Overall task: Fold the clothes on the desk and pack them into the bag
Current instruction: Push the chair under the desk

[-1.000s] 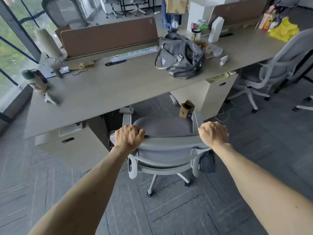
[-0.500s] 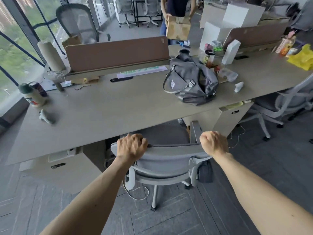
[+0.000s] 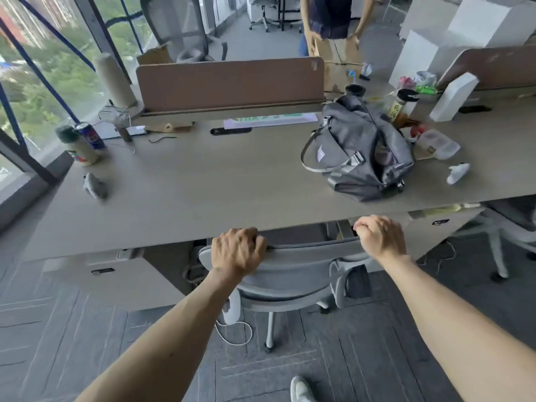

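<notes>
Both hands curl over the top edge of a grey office chair (image 3: 293, 274) at its backrest. The left hand (image 3: 236, 250) grips near the left end and the right hand (image 3: 380, 240) the right end, knuckles up. The chair's seat sits under the front edge of the bench (image 3: 203, 184). The grey bag (image 3: 362, 152) lies slumped on the bench beyond the hands, further back and to the right, well apart from both and nearer the right hand (its strap loops out toward the left). A small grey lump (image 3: 94, 185) sits far left on the bench, too blurred to identify.
</notes>
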Demonstrator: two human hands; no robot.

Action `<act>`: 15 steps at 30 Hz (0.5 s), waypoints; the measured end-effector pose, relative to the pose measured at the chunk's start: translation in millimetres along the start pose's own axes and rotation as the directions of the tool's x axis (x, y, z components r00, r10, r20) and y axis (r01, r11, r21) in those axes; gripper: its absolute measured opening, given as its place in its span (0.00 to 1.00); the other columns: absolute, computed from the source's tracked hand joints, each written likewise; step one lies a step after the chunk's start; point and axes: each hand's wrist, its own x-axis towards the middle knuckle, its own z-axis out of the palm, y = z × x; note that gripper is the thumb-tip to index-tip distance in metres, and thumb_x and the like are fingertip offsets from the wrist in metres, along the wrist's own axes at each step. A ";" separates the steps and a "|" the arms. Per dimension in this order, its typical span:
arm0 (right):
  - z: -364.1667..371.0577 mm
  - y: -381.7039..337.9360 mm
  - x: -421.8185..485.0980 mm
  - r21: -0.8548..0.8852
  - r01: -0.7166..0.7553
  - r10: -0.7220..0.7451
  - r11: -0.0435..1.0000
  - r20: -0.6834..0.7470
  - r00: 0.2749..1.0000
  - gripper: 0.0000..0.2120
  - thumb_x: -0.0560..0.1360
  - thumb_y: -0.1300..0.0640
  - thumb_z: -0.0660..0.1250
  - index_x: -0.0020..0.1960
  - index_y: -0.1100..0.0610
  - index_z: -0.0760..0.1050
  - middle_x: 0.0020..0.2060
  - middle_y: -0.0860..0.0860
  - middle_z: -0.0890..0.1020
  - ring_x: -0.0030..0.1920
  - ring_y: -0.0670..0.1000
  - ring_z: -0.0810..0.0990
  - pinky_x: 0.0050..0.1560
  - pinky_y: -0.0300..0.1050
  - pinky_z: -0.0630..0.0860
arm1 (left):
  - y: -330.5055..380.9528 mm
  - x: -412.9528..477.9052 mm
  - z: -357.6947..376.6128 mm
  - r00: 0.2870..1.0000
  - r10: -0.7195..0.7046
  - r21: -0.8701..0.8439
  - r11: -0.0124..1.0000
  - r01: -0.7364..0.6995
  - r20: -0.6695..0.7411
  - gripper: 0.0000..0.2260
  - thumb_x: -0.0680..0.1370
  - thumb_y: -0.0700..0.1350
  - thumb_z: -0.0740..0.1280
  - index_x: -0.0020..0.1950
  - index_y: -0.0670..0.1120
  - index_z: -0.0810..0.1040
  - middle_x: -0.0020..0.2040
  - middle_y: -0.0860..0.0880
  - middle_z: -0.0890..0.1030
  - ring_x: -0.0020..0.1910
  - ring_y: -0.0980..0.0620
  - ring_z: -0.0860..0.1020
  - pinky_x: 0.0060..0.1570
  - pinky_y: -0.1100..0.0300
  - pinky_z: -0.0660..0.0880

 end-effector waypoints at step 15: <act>-2.0 16.5 46.5 -0.009 0.054 -0.053 0.998 0.124 0.991 0.21 0.67 0.45 0.49 0.43 0.51 0.79 0.44 0.52 0.85 0.44 0.57 0.79 0.50 0.51 0.74 | 18.2 16.3 12.0 0.990 -0.125 0.014 0.992 0.126 -0.069 0.18 0.72 0.55 0.53 0.35 0.44 0.73 0.31 0.44 0.79 0.33 0.38 0.76 0.31 0.57 0.65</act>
